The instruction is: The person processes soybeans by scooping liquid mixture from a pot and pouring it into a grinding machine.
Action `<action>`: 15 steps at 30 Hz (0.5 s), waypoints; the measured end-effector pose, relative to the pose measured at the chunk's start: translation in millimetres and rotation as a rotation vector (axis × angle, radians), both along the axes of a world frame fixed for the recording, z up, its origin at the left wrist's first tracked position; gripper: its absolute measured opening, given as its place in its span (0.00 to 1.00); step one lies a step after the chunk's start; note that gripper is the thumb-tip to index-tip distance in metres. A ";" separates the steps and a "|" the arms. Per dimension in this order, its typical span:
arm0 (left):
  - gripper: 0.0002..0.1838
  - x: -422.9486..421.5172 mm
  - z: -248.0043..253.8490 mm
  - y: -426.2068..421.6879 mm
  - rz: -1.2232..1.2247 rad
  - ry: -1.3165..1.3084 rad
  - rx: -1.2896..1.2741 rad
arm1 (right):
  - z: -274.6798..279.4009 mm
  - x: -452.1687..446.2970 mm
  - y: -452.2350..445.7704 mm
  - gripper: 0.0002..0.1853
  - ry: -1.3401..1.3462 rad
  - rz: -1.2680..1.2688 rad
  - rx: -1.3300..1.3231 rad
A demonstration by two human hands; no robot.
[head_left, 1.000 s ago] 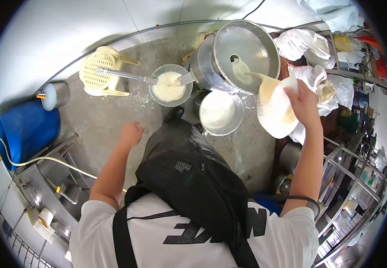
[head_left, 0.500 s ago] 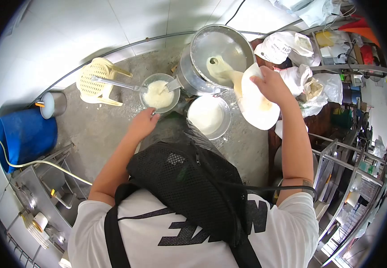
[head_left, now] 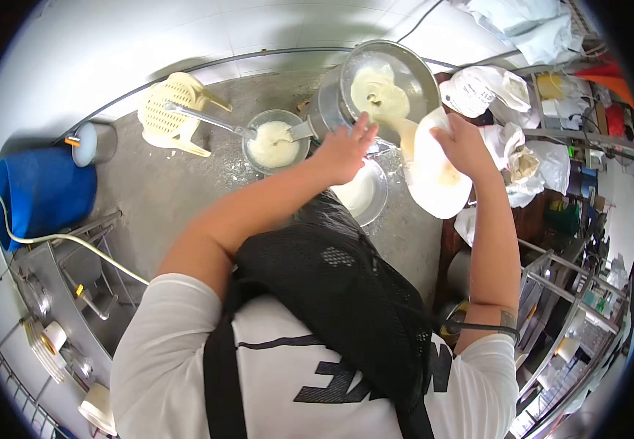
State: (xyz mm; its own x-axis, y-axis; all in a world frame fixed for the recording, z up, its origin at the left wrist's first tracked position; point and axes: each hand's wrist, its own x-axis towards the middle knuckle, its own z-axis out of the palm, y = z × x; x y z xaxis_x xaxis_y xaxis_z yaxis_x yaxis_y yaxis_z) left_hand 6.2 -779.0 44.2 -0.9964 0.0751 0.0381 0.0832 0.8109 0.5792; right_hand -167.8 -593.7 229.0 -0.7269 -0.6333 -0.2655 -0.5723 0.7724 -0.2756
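Observation:
My right hand [head_left: 464,146] grips the rim of a white container [head_left: 437,175], tilted towards a large metal pan [head_left: 421,73]. A pale batter [head_left: 380,91] runs from its lip into the pan, around the centre hole. My left hand [head_left: 346,154] is spread, fingers apart and holding nothing, near the pan's lower edge. Below it, partly hidden by that hand, is a bowl of white powder [head_left: 357,194]. Further left, a bowl of pale grainy material [head_left: 273,144] sits under the metal machine's spout [head_left: 302,132].
A cream plastic stool [head_left: 174,113] stands at the left, with a long metal-handled tool reaching from it to the bowl. A blue barrel [head_left: 50,194], a hose and a metal sink are at the far left. White sacks [head_left: 470,91] and metal racks line the right.
My left hand has moved up and right, from beside my leg to the pan's edge, and its fingers have spread. More batter lies in the pan. My right hand still holds the container.

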 end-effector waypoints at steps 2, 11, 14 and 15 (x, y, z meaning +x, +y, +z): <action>0.42 -4.1 -5.7 13.4 0.023 -0.047 -0.075 | -0.3 1.9 -3.1 0.22 -0.019 -0.014 -0.018; 0.38 -2.6 -18.0 20.4 0.025 -0.089 -0.112 | -4.0 -5.1 -4.6 0.23 0.052 0.040 -0.068; 0.39 -2.8 -18.2 19.1 0.009 -0.100 -0.110 | -1.1 -4.4 -8.9 0.23 0.011 -0.014 0.018; 0.40 -2.9 -18.6 19.1 0.019 -0.098 -0.113 | -1.6 -4.1 -9.5 0.23 0.014 -0.002 -0.001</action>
